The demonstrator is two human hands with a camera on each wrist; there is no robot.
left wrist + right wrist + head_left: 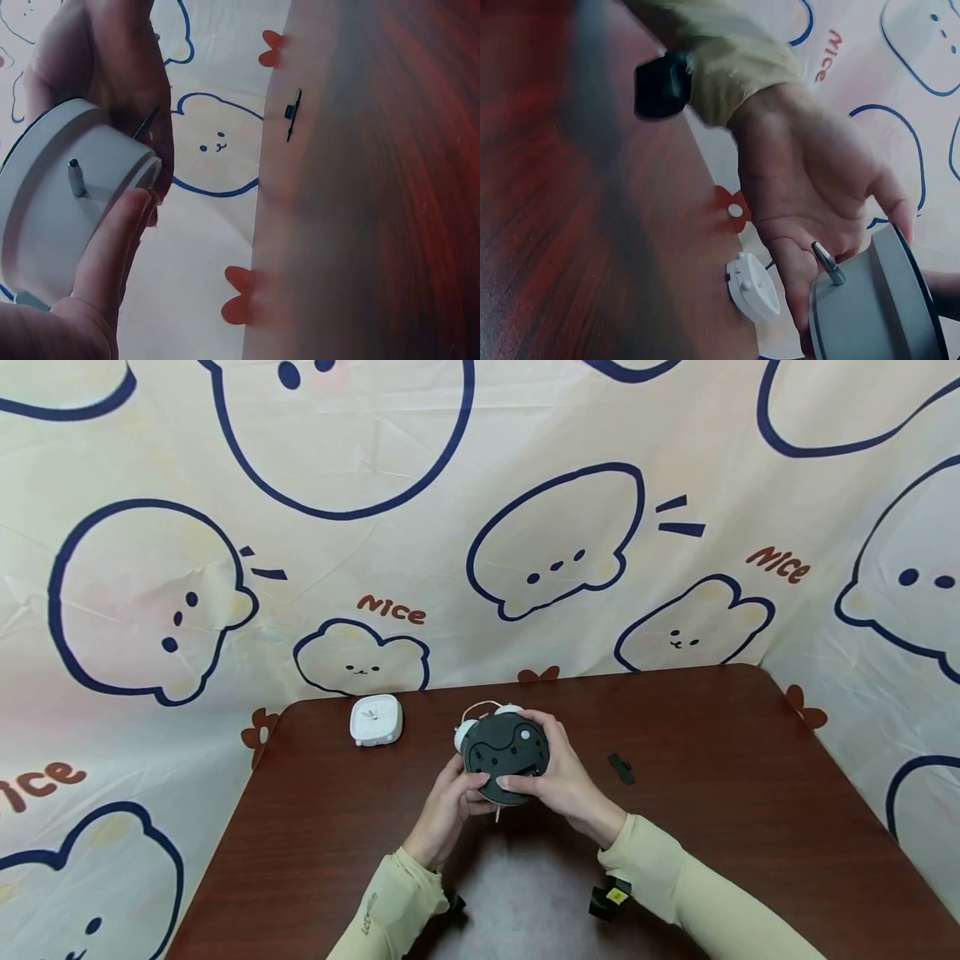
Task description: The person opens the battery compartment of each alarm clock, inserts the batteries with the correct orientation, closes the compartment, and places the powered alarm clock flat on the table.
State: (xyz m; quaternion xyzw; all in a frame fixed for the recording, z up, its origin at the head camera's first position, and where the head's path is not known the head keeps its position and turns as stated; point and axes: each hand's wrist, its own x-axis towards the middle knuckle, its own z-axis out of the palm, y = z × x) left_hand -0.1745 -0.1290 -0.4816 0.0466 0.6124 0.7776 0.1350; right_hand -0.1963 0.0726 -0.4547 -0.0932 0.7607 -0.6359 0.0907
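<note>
A twin-bell alarm clock (pixel 504 753) is held above the table, its dark back turned up toward the head camera. My left hand (pixel 444 806) grips its lower left side, thumb on the back cover. My right hand (pixel 564 781) holds the right side, with the thumb across the back by a dark recess and the fingers round the edge. From the left wrist, the clock's pale casing (pixel 56 202) and a short metal leg show. A small dark cover piece (pixel 621 768) lies on the table to the right. The clock's face is hidden.
A small white square clock (pixel 377 720) sits at the table's back left. The brown table (pixel 300 860) ends at a cloth backdrop (pixel 525 643) printed with cartoon bears. A black wrist device (pixel 609 897) sits under the right sleeve.
</note>
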